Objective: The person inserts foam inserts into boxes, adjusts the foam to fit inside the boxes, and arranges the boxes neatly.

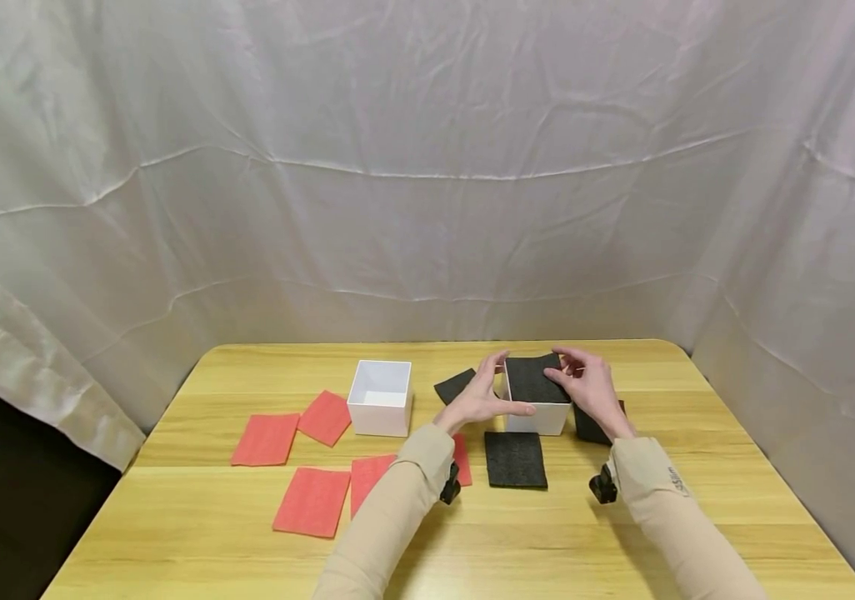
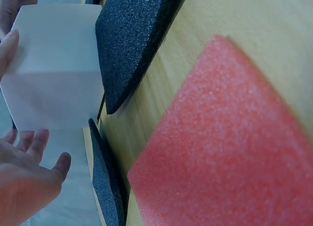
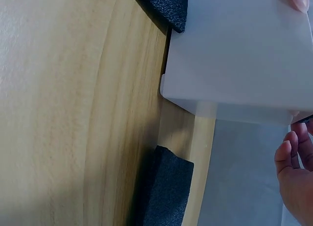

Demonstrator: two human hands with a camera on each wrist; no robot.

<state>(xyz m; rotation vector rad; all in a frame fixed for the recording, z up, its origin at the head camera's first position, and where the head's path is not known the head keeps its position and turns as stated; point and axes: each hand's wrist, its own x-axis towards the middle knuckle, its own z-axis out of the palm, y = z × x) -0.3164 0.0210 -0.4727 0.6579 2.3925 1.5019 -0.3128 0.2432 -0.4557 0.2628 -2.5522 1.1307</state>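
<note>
A black foam sheet lies over the top of a white square box. My left hand holds this box, with the thumb on its front face and the other fingers around its left and back side. At the box's right rim, my right hand pinches the foam's edge, thumb on top. In the right wrist view only a dark corner of that sheet shows, by the fingers. Another black foam square lies just in front of the box.
An open white box stands to the left. Several red foam squares lie on the left half of the wooden table. More black foam lies behind my left hand and right of the covered box. Pale curtains hang behind.
</note>
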